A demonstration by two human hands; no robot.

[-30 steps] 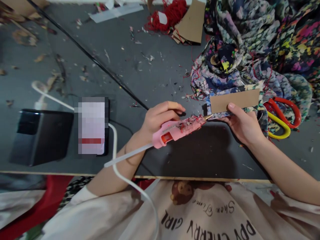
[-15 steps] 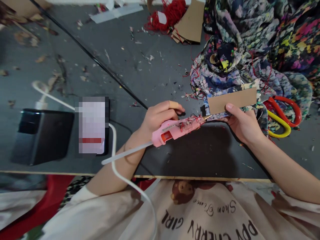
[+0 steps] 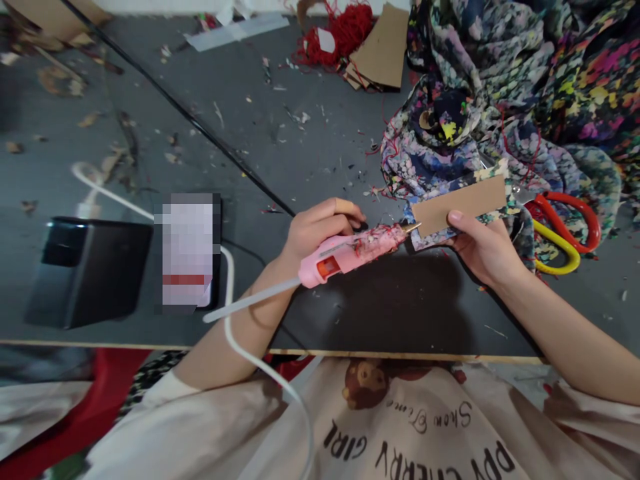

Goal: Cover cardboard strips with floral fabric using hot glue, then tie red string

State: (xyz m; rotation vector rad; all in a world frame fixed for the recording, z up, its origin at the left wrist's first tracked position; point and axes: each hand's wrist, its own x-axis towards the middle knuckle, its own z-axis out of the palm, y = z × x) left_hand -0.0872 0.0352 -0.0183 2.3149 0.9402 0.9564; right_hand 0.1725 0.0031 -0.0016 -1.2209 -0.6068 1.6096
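Observation:
My left hand [image 3: 320,233] is wrapped round a pink glue gun [image 3: 350,252] smeared with red thread bits, a clear glue stick jutting from its back end. Its brass nozzle touches the left end of a brown cardboard strip [image 3: 460,204]. My right hand [image 3: 483,247] grips that strip from below, thumb on its front, with floral fabric folded round its lower edge. Both are held just above the grey table [image 3: 280,133].
Red and yellow scissors [image 3: 565,230] lie right of my right hand. A heap of floral cloth [image 3: 525,80] fills the back right. Red yarn [image 3: 345,30] and cardboard pieces [image 3: 383,50] lie at the back. A black box [image 3: 85,270], a phone and a white cable [image 3: 230,293] sit left.
The glue gun's nozzle has crept up to the strip's left end, and my right hand has tilted the strip slightly and drawn it a little leftward.

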